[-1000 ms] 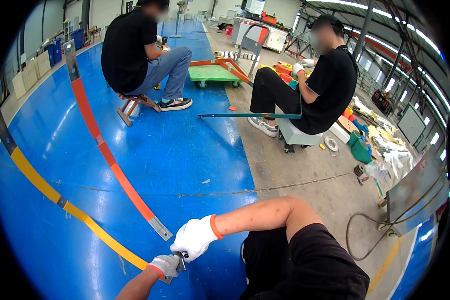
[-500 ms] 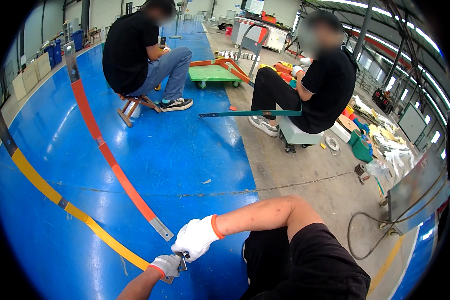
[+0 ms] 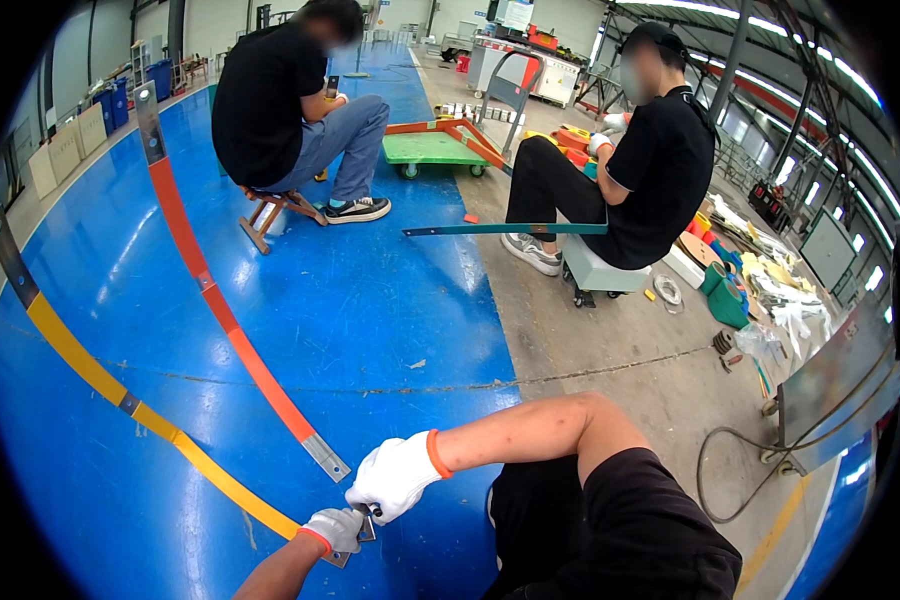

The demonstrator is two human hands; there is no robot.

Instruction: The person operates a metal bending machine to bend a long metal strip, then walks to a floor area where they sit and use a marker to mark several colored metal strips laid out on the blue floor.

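On the blue floor, a long flat metal bar wrapped in yellow (image 3: 232, 487) curves toward me and ends in bare metal near my hands. My left hand (image 3: 332, 528), in a white glove with an orange cuff, is closed over this near end. Its bare metal tip (image 3: 338, 559) shows beside the fingers. Just above and right, my right hand (image 3: 394, 477), gloved likewise, is closed round a small dark thing (image 3: 375, 511), mostly hidden by the fingers. Below that fist a small metal plate (image 3: 367, 532) shows. A similar red-wrapped bar (image 3: 240, 345) ends just short of my right hand.
Two people sit ahead, one on a wooden folding stool (image 3: 260, 222), one on a wheeled grey seat (image 3: 602, 265). Between them stands a green platform cart (image 3: 432, 150). A green-wrapped bar (image 3: 505, 229) reaches from the right person. At right are a wheeled metal cabinet (image 3: 830, 400) and a cable (image 3: 702, 470).
My view has shifted very slightly, so the whole scene sits a little lower and to the right. Both hands keep their places at the yellow bar's end.
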